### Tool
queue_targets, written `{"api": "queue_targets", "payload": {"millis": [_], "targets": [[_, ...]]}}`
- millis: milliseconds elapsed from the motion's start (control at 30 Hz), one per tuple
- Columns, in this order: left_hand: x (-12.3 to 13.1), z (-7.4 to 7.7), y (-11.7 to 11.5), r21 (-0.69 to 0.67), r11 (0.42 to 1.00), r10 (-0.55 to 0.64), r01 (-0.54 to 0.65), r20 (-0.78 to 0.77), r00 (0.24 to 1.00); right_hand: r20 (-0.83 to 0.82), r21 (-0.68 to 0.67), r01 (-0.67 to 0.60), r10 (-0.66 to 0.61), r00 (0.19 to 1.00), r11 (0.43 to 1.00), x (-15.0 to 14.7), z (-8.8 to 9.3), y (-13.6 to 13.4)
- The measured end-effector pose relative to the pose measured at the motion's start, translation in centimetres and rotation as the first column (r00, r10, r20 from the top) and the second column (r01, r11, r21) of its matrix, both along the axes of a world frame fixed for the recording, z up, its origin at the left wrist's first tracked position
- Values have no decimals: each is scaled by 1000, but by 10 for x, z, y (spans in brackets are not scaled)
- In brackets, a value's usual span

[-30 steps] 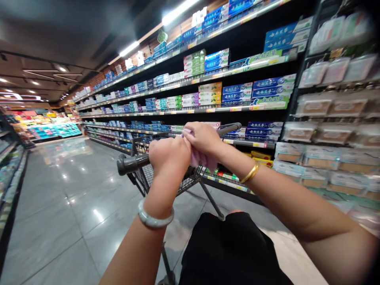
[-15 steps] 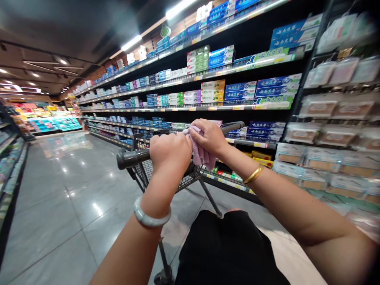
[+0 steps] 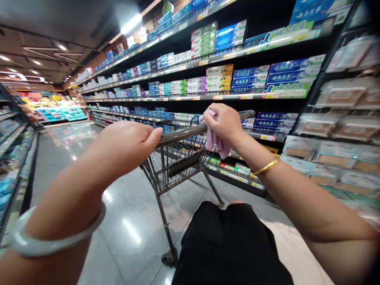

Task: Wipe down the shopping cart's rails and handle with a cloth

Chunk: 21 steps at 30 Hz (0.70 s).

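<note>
A grey shopping cart handle [image 3: 184, 134] runs across the middle of the view. My left hand [image 3: 127, 144] is closed over its left end, with the thumb along the bar. My right hand [image 3: 224, 123] is closed on a folded light purple cloth [image 3: 216, 144] pressed against the bar farther right. Part of the cloth hangs down below my fingers. Beneath the bar is the cart's wire basket [image 3: 166, 166], standing on grey legs with a wheel at the bottom.
Long shelves [image 3: 190, 98] of boxed goods line the right side. Hanging packs [image 3: 341, 124] are at the far right. Another shelf [image 3: 18, 170] stands on the left, beside a glossy tiled floor [image 3: 124, 213]. A bright display [image 3: 59, 114] is far ahead.
My left hand has shifted left to the handle's end, away from my right hand. My right hand still has the cloth on the bar. The view has shifted somewhat.
</note>
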<state>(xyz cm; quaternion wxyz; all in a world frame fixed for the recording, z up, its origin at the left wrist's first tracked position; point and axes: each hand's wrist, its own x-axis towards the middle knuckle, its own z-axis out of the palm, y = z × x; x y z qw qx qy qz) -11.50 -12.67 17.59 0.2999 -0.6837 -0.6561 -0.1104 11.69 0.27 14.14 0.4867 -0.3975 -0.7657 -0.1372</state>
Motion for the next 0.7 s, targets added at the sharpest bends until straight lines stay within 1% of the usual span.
{"api": "queue_targets", "payload": {"millis": [33, 100, 133, 200, 233, 267, 367, 400, 433, 467, 533, 600, 633, 700], "targets": [[0, -2, 2, 10, 1000, 3, -3, 45, 999, 7, 10, -26, 26, 1000, 1000, -10, -1, -9], [4, -7, 3, 74, 997, 28, -34, 83, 996, 55, 69, -134, 131, 990, 989, -26, -3, -25], [8, -9, 3, 102, 994, 41, -49, 85, 996, 85, 90, -176, 168, 982, 980, -31, -3, -30], [15, -11, 2, 118, 991, 54, -64, 86, 995, 133, 99, -239, 225, 965, 966, -31, -3, -30], [18, -11, 1, 110, 992, 53, -62, 87, 995, 134, 89, -235, 222, 966, 968, -27, -3, -26], [21, -11, 1, 99, 993, 52, -61, 86, 995, 113, 73, -205, 196, 974, 976, -21, -3, -22], [31, -11, 2, 87, 994, 61, -67, 74, 995, -12, 12, -31, 31, 999, 999, -8, -3, -13], [35, -11, 3, 91, 994, 61, -67, 69, 996, -36, 4, -5, 5, 999, 1000, -8, -4, -16], [38, -12, 4, 98, 993, 54, -60, 63, 997, -39, 12, -14, 14, 999, 1000, -10, -6, -21], [42, -13, 5, 108, 993, 42, -48, 57, 997, -19, 32, -53, 54, 998, 998, -14, -8, -28], [50, -16, 8, 131, 991, -4, -2, 51, 999, 46, 98, -179, 175, 984, 979, -20, -13, -41], [58, -18, 11, 147, 988, -50, 40, 62, 997, 96, 142, -269, 257, 962, 953, -20, -18, -46], [63, -19, 13, 153, 987, -61, 49, 75, 995, 91, 156, -283, 271, 958, 946, -17, -20, -45], [74, -21, 16, 159, 986, -65, 48, 104, 992, -10, 187, -246, 253, 968, 951, -9, -24, -38]]}}
